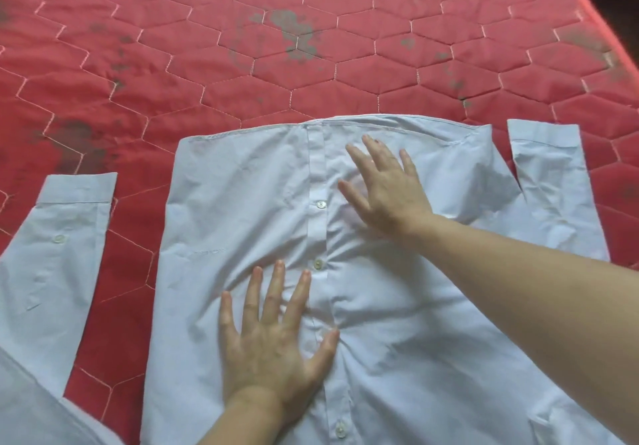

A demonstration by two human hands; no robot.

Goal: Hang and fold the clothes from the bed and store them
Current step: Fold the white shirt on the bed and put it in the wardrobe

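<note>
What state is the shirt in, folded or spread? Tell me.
Spread. The shirt lies flat and buttoned on the mattress, sleeves out to both sides, both hands pressing it.

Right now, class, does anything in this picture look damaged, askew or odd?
Yes. The red quilted mattress has grey worn blotches, mostly near its centre and left side. The pale blue shirt bunches into wrinkles along the button placket between the hands.

shirt flat on red mattress; both hands — left, right — pressed flat on it

The shirt lies on the mattress (sleeves spread left and right), both hands on it.
</note>
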